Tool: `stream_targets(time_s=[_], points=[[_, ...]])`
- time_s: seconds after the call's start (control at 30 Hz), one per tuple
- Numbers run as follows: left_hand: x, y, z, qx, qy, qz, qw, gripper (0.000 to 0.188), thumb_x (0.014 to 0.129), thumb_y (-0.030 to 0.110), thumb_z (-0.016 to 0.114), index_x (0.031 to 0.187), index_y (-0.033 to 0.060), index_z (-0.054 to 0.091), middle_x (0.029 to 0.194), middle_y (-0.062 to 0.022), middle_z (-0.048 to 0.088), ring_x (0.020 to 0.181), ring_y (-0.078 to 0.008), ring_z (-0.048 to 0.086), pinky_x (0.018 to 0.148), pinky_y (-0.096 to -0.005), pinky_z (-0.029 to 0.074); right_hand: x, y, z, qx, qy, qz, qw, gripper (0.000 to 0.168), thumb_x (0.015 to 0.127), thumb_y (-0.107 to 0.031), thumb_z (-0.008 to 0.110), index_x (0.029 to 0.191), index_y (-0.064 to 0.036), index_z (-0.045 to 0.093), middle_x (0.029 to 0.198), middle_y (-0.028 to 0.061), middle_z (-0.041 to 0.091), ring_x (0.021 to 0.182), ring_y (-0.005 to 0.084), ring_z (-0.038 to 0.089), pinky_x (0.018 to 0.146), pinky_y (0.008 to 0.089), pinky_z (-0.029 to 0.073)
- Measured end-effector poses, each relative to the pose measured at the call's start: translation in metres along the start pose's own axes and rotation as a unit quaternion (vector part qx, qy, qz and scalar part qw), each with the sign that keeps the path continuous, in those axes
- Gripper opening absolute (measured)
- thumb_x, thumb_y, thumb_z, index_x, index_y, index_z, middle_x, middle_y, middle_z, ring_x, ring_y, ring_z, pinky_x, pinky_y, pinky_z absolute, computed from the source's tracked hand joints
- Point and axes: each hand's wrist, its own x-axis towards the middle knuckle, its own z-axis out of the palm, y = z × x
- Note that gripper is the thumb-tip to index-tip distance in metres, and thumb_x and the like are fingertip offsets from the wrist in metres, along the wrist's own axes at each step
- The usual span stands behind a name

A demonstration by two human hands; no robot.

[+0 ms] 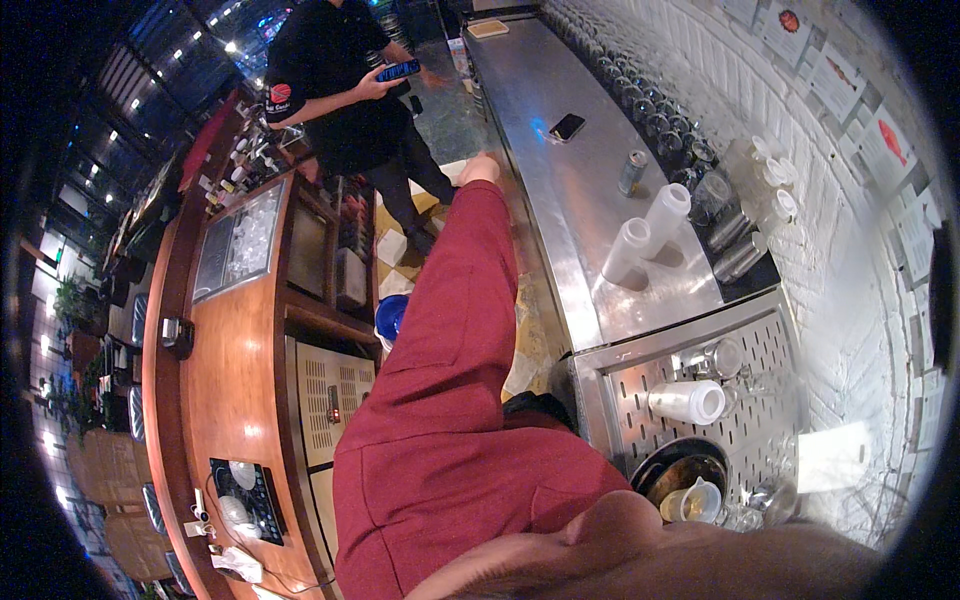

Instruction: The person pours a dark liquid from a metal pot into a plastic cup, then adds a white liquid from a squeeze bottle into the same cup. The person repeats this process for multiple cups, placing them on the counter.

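A red-sleeved arm reaches forward along the front of a stainless steel counter [525, 97], and I take it for my left. My left hand [478, 169] is at its far end, near the counter's front edge. It looks small and blurred, so its fingers and anything in them cannot be made out. My right hand is out of view. On the counter lie a dark smartphone [568, 127] and, closer, an upright drinks can [633, 173]. Two white plastic bottles [626, 251] stand near the counter's corner.
Ahead on the left, a co-worker [330, 82] in black holds a lit handheld device [397, 70]. Glasses [652, 109] line the wall. A perforated drainboard [622, 375] holds a bottle, glassware and a pan [652, 469]. An ice bin [244, 240] and hot plate [246, 499] sit left.
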Motion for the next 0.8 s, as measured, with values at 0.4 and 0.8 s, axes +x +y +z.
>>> stream_targets(time_s=[0.4,0.8], points=[[0.080,0.004,0.049,-0.125,-0.069,0.067,0.987,0.052,0.086,0.009,0.046,0.138,0.0063,0.043,0.141,-0.0174,0.045,0.129,-0.0331,0.045,0.104,-0.0399,0.039,0.002,0.009,0.036,0.040,0.017,0.201,0.979,0.033,0.089,-0.011,0.062,0.120,-0.001,0.059,0.118,0.0230,0.058,0.109,0.0398,0.055,0.094,0.0508,0.043],[0.109,-0.030,-0.010,-0.177,-0.036,-0.043,0.983,0.056,0.088,0.007,0.042,0.143,0.0174,0.038,0.147,-0.0094,0.039,0.133,-0.0320,0.041,0.107,-0.0458,0.036,0.056,0.005,0.060,0.170,0.056,0.380,0.907,0.032,0.090,-0.013,0.060,0.119,-0.001,0.058,0.117,0.0210,0.057,0.109,0.0369,0.054,0.094,0.0489,0.042]])
